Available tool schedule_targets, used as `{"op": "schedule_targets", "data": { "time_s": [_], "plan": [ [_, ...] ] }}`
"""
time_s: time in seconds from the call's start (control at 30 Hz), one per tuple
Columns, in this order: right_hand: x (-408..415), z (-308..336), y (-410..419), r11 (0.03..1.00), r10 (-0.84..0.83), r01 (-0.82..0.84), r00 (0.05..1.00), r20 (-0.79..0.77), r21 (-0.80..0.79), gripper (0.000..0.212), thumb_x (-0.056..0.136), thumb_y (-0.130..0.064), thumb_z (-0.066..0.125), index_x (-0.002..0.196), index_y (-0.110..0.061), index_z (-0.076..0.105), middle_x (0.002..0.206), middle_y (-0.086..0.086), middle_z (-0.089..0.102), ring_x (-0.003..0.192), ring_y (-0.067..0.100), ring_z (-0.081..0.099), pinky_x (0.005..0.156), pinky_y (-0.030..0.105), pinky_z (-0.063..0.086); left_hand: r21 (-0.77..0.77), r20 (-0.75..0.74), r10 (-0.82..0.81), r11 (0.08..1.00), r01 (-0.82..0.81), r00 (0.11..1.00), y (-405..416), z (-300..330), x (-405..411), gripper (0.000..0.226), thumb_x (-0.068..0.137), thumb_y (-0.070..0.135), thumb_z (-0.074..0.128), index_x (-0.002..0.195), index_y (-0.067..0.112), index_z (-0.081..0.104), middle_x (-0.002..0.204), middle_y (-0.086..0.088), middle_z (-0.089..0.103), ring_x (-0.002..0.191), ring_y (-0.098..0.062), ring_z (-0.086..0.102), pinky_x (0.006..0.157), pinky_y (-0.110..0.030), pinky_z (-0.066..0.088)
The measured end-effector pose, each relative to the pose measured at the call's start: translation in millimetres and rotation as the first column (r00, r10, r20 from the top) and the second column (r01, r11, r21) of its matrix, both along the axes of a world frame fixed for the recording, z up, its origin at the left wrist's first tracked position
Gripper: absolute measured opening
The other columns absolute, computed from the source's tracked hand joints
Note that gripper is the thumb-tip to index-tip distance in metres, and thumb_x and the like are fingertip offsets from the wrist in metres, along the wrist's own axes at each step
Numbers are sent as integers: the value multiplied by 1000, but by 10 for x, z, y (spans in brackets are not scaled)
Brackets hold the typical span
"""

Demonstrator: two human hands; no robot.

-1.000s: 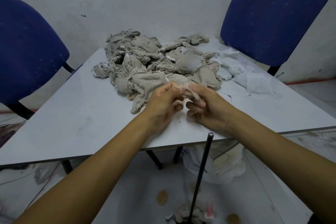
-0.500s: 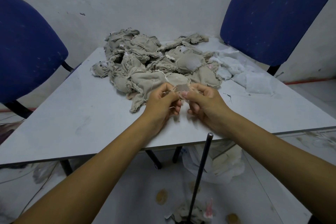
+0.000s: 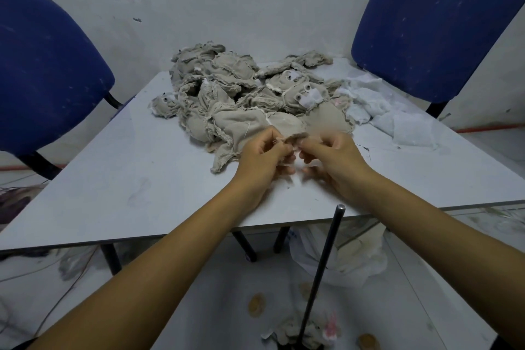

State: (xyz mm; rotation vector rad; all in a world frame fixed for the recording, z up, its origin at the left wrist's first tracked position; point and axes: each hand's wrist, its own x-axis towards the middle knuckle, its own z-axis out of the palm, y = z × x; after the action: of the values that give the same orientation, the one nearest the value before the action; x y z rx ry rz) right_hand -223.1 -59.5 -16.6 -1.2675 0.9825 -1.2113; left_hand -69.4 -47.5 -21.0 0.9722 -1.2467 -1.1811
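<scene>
A heap of beige, frayed, unstuffed toy skins (image 3: 238, 94) lies on the grey table (image 3: 127, 179), some with small sewn eyes. My left hand (image 3: 264, 159) and my right hand (image 3: 332, 159) meet at the heap's near edge. Both pinch the frayed rim of one beige fabric piece (image 3: 295, 138) between fingertips and thumbs, the other fingers curled underneath. The piece is small and partly hidden by my fingers.
White stuffing and cloth scraps (image 3: 377, 111) lie right of the heap. Two blue chairs (image 3: 42, 71) (image 3: 437, 23) flank the table against the wall. A black rod (image 3: 321, 278) stands up below the table's front edge, over a plastic bag (image 3: 341, 261) and scraps on the floor.
Both hands have shifted slightly away from me toward the heap and keep working the same fabric piece; the right fingers are blurred with motion.
</scene>
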Motion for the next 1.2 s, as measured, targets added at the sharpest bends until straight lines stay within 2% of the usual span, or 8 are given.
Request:
{"op": "schedule_targets", "data": {
  "time_s": [0.17,0.37,0.5,0.6,0.73,0.83,0.9,1.2],
  "plan": [
    [61,-44,35,965,-223,196,962,-154,-173,33,83,3,62,66,-17,43,63,4,49,50,13,55,42,22,46,-50,78,-91,994,95,993,22,26,-9,21,83,-8,61,80,10,50,82,-15,50,75,-28,56,73,-53,56],
    [44,-48,65,978,-93,37,958,-271,-204,29,86,-3,62,73,-17,40,71,14,48,61,27,53,52,36,45,179,-139,-262,942,284,955,-65,104,132,22,83,14,67,103,15,57,84,-10,68,73,-25,63,66,-38,55],
    [-44,59,37,977,211,-207,974,84,-52,25,69,-4,55,91,-16,53,81,7,53,66,16,57,57,32,49,123,-201,-332,925,360,921,-44,84,165,18,74,7,70,91,3,65,73,-9,68,63,-19,65,54,-27,55],
    [-200,105,-56,996,80,-84,979,185,17,28,68,-4,51,92,-16,61,71,4,58,65,17,55,54,28,49,144,-95,-595,785,602,798,-17,156,278,17,89,19,61,88,6,72,81,-10,66,71,-16,62,66,-25,51],
    [-141,-7,-81,988,-147,137,975,-168,-71,27,87,3,49,78,-18,64,65,1,58,59,12,53,50,21,45,-94,432,-52,990,102,900,-27,69,174,5,90,6,67,92,7,72,89,-16,67,79,-20,62,77,-40,54],
    [-102,-88,-54,969,-168,64,876,-451,-238,23,86,-8,54,79,-26,67,74,-4,67,65,11,59,62,30,49,-374,777,329,927,-28,537,-27,-74,40,21,85,19,70,107,17,70,108,-5,56,104,-23,52,93,-39,46],
    [-92,-83,-43,956,-193,38,829,-525,-290,20,85,-12,56,81,-28,67,76,-8,68,71,10,61,67,30,50,-365,842,333,931,-6,424,-38,-104,27,26,88,32,67,112,23,67,110,0,51,110,-23,46,95,-42,43],
    [-62,-60,-11,909,-226,-67,752,-620,-412,17,87,-7,63,98,-19,67,102,-1,62,91,12,60,77,16,45,-416,773,359,909,-9,523,-102,-93,60,4,92,13,65,89,13,63,92,1,51,91,-21,52,76,-28,39]
  ]
}}
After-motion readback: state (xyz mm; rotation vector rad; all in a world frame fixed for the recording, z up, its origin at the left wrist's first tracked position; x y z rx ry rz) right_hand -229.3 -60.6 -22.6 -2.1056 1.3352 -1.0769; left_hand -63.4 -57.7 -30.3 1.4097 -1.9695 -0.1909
